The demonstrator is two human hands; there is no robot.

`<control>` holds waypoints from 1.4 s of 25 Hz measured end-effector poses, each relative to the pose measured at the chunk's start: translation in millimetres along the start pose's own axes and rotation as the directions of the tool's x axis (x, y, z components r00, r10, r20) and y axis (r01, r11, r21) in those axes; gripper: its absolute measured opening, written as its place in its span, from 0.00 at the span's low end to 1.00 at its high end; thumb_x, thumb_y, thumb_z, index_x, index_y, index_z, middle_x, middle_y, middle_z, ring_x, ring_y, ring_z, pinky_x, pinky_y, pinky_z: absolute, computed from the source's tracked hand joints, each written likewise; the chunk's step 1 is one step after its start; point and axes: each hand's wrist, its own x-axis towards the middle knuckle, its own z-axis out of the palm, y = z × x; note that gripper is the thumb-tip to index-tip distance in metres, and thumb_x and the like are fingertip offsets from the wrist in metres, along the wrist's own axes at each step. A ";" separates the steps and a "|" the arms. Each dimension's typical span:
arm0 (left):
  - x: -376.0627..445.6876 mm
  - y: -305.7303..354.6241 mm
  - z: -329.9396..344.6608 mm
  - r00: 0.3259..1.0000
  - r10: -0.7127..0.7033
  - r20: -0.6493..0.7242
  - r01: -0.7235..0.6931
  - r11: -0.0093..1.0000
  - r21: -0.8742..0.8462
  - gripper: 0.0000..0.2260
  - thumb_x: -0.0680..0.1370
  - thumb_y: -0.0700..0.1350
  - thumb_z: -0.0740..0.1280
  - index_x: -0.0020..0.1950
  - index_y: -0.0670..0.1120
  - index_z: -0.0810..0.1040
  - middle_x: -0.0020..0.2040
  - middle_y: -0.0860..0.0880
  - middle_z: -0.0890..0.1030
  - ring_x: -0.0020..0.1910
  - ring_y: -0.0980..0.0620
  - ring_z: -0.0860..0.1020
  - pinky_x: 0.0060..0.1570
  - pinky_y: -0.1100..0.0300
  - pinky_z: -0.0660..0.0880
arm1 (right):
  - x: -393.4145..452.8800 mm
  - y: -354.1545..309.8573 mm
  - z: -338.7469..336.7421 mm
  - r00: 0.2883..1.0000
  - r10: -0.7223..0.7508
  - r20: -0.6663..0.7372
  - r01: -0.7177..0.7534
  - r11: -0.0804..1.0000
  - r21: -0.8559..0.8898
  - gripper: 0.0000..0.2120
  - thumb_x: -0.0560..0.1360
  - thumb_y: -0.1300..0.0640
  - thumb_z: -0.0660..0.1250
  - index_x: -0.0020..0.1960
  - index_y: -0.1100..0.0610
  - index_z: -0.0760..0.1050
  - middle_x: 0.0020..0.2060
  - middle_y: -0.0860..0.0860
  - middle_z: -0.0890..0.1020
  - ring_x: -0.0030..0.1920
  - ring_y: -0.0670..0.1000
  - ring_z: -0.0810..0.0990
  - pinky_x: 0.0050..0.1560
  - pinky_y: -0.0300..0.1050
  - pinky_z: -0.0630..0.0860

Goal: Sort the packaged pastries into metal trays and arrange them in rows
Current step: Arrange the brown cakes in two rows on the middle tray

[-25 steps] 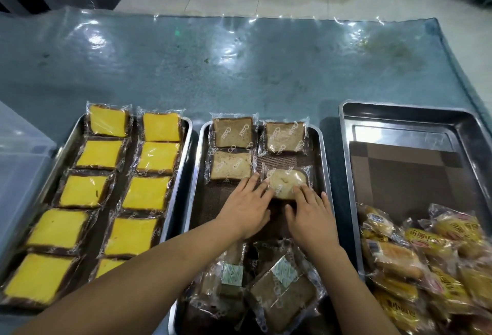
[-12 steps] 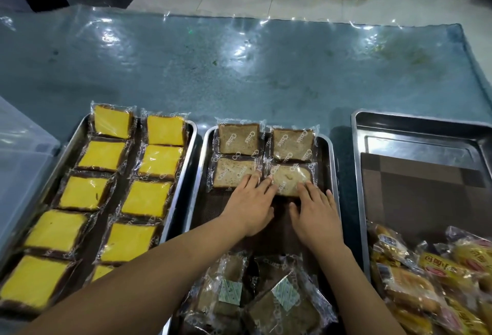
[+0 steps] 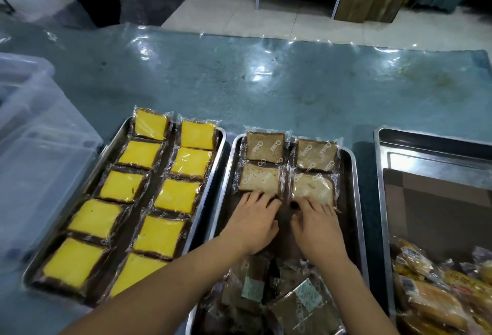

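Both hands, left (image 3: 255, 221) and right (image 3: 316, 224), press flat, squaring the second row of brown bread packets (image 3: 312, 188) in the middle tray (image 3: 356, 201); next, likely a packet from the loose pile (image 3: 279, 294)

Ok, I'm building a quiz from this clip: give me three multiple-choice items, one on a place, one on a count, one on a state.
1. Where do the brown bread packs lie in rows?
A. left tray
B. middle tray
C. right tray

2. How many brown packs are set in rows?
A. two
B. four
C. six

3. What is the left hand doing?
A. lying flat, fingertips at a pack
B. lifting a pack
C. out of view

Answers:
B, they lie in the middle tray.
B, two rows of two.
A, its fingers are straight.
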 end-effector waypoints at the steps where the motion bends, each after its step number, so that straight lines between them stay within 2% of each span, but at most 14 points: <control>1: -10.1 -3.5 -1.2 1.000 -0.006 -0.007 0.006 1.000 -0.013 0.22 0.82 0.52 0.59 0.75 0.49 0.64 0.75 0.46 0.66 0.75 0.43 0.61 0.75 0.48 0.56 | -3.9 -5.9 -1.0 1.000 -0.011 0.019 0.011 1.000 0.001 0.23 0.80 0.50 0.60 0.75 0.50 0.68 0.70 0.50 0.75 0.70 0.54 0.72 0.78 0.54 0.57; 4: -42.7 -13.4 -0.5 0.999 -0.039 -0.012 0.038 0.998 -0.053 0.21 0.82 0.50 0.58 0.76 0.49 0.64 0.74 0.48 0.67 0.75 0.45 0.60 0.75 0.49 0.56 | -18.5 -23.6 -5.1 0.998 -0.042 0.052 0.041 0.999 0.024 0.23 0.82 0.50 0.58 0.77 0.49 0.66 0.73 0.47 0.72 0.73 0.51 0.69 0.80 0.52 0.50; 7: -73.6 -20.9 0.7 0.999 -0.036 -0.005 0.036 0.998 -0.060 0.21 0.83 0.51 0.56 0.76 0.50 0.63 0.75 0.49 0.67 0.76 0.46 0.58 0.76 0.50 0.54 | -33.7 -39.1 -8.3 0.994 -0.080 0.076 0.078 0.996 0.032 0.21 0.83 0.50 0.57 0.76 0.47 0.67 0.71 0.46 0.73 0.72 0.49 0.69 0.81 0.51 0.47; 9: -94.5 -23.2 1.7 0.999 -0.030 0.010 0.031 0.998 -0.062 0.22 0.82 0.53 0.50 0.75 0.51 0.64 0.74 0.50 0.67 0.76 0.46 0.58 0.76 0.50 0.55 | -43.5 -47.4 -7.6 0.992 -0.088 0.089 0.086 0.996 0.029 0.20 0.83 0.50 0.57 0.74 0.47 0.68 0.69 0.45 0.74 0.71 0.49 0.70 0.81 0.51 0.47; 11: -115.7 -21.2 5.8 1.000 0.012 0.000 -0.012 0.998 -0.054 0.27 0.80 0.56 0.42 0.74 0.51 0.67 0.72 0.50 0.70 0.75 0.45 0.61 0.75 0.49 0.57 | -52.0 -55.7 -6.9 0.990 -0.087 0.107 0.086 0.996 0.016 0.20 0.83 0.50 0.56 0.74 0.47 0.69 0.68 0.46 0.75 0.71 0.49 0.70 0.81 0.51 0.46; 12: -125.0 -19.5 10.0 0.999 0.037 -0.005 -0.037 0.998 -0.045 0.28 0.79 0.57 0.42 0.74 0.51 0.68 0.71 0.50 0.71 0.75 0.45 0.62 0.75 0.49 0.58 | -55.6 -59.3 -5.7 0.989 -0.088 0.118 0.088 0.996 0.005 0.19 0.83 0.50 0.56 0.74 0.48 0.70 0.68 0.46 0.76 0.71 0.49 0.70 0.81 0.52 0.46; 15: -147.3 -11.8 20.8 0.993 0.112 0.029 -0.112 0.994 -0.021 0.26 0.79 0.57 0.50 0.76 0.50 0.65 0.73 0.49 0.69 0.74 0.45 0.61 0.76 0.49 0.57 | -66.2 -66.0 -2.4 0.983 -0.090 0.161 0.096 0.995 -0.030 0.18 0.83 0.51 0.56 0.72 0.48 0.71 0.66 0.46 0.77 0.69 0.49 0.71 0.81 0.51 0.44; 19: -162.2 -4.8 31.9 0.982 0.172 0.074 -0.172 0.985 -0.004 0.31 0.75 0.63 0.55 0.75 0.49 0.64 0.74 0.46 0.66 0.74 0.43 0.60 0.74 0.47 0.55 | -83.5 -72.7 -5.8 0.982 -0.060 0.180 0.072 0.995 -0.064 0.18 0.82 0.52 0.56 0.70 0.48 0.73 0.64 0.46 0.79 0.69 0.50 0.72 0.81 0.51 0.44; 22: -165.3 -5.8 43.9 0.976 0.200 0.085 -0.204 0.978 0.043 0.28 0.74 0.55 0.67 0.72 0.48 0.68 0.70 0.44 0.70 0.70 0.40 0.66 0.71 0.45 0.62 | -100.6 -78.6 -10.7 0.986 -0.016 0.165 0.030 0.996 -0.085 0.15 0.82 0.53 0.56 0.64 0.51 0.76 0.60 0.47 0.80 0.66 0.51 0.73 0.80 0.50 0.43; 25: -165.0 -8.0 51.3 0.973 0.220 0.068 -0.225 0.972 0.069 0.29 0.66 0.49 0.76 0.66 0.49 0.75 0.61 0.46 0.77 0.59 0.42 0.75 0.62 0.47 0.72 | -116.7 -81.8 -12.5 0.988 0.032 0.151 -0.018 0.996 -0.091 0.13 0.82 0.53 0.56 0.60 0.51 0.76 0.58 0.48 0.80 0.65 0.52 0.74 0.80 0.51 0.45; 28: -166.6 -10.2 53.4 0.969 0.243 0.033 -0.245 0.966 0.081 0.29 0.61 0.51 0.79 0.62 0.50 0.78 0.56 0.47 0.79 0.54 0.43 0.78 0.58 0.47 0.75 | -129.3 -84.0 -7.7 0.989 0.061 0.132 -0.046 0.992 -0.115 0.15 0.81 0.53 0.56 0.64 0.50 0.76 0.60 0.48 0.81 0.65 0.53 0.74 0.80 0.53 0.46; 30: -167.1 -10.8 56.2 0.969 0.244 0.029 -0.246 0.965 0.095 0.30 0.61 0.50 0.79 0.61 0.50 0.78 0.56 0.47 0.79 0.53 0.43 0.78 0.59 0.46 0.72 | -135.4 -84.9 -4.2 0.989 0.071 0.128 -0.054 0.989 -0.134 0.17 0.82 0.53 0.57 0.68 0.48 0.75 0.62 0.48 0.80 0.66 0.52 0.74 0.80 0.54 0.46; 33: -169.3 -14.4 61.7 0.970 0.240 0.037 -0.243 0.962 0.127 0.32 0.63 0.46 0.80 0.65 0.50 0.74 0.61 0.46 0.79 0.57 0.44 0.79 0.64 0.45 0.68 | -145.2 -88.0 -2.0 0.991 0.074 0.116 -0.057 0.988 -0.146 0.17 0.82 0.53 0.58 0.69 0.48 0.75 0.65 0.47 0.80 0.69 0.52 0.72 0.81 0.55 0.44; 35: -170.8 -15.8 60.1 0.973 0.230 0.023 -0.231 0.965 0.123 0.30 0.68 0.43 0.77 0.68 0.50 0.72 0.65 0.46 0.77 0.62 0.44 0.78 0.68 0.45 0.66 | -149.4 -87.4 -2.0 0.992 0.073 0.102 -0.060 0.990 -0.131 0.16 0.82 0.53 0.58 0.68 0.48 0.75 0.65 0.47 0.79 0.70 0.51 0.71 0.81 0.55 0.44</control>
